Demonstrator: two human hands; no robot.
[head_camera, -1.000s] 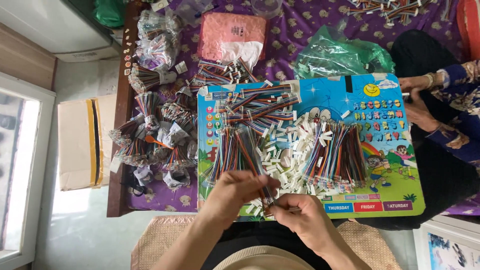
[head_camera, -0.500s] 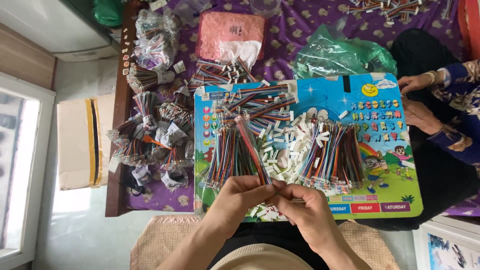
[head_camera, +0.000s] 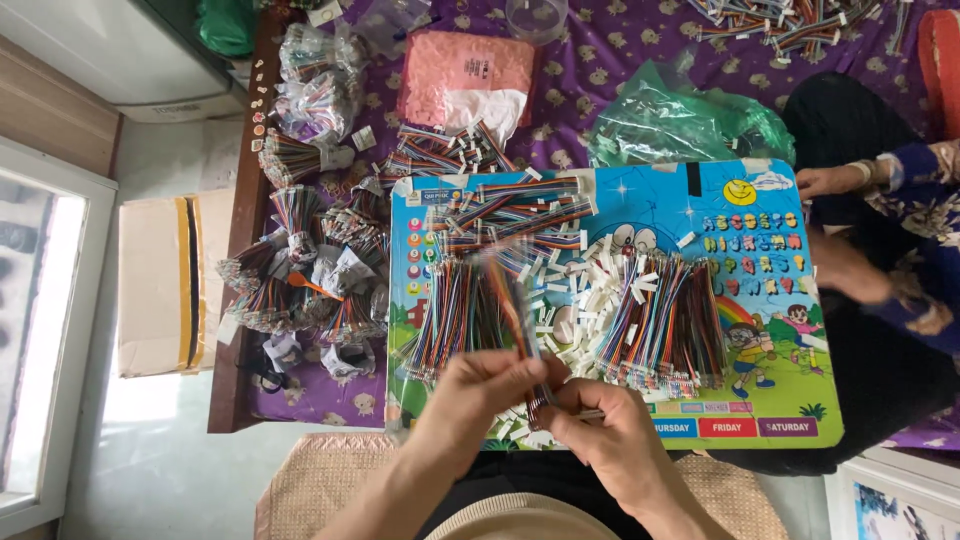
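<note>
My left hand (head_camera: 478, 392) and my right hand (head_camera: 600, 430) meet at the near edge of a colourful picture board (head_camera: 770, 270). Together they pinch a thin bunch of multicoloured ribbon wires (head_camera: 515, 305) that rises blurred from the fingers. A small white connector appears to sit at the fingertips. On the board lie a fan of coloured wires (head_camera: 455, 315) to the left, a pile of small white connectors (head_camera: 585, 300) in the middle, and another wire bundle (head_camera: 665, 330) to the right.
Bagged wire bundles (head_camera: 300, 260) crowd the purple cloth on the left. A pink packet (head_camera: 465, 75) and a green plastic bag (head_camera: 690, 120) lie beyond the board. Another person's hands (head_camera: 850, 230) work at the right edge. A cardboard box (head_camera: 160, 285) stands on the floor.
My hands have stayed at the board's near edge. The bunch of wires I hold has swung upward and blurs with motion. The other person's hands have shifted slightly.
</note>
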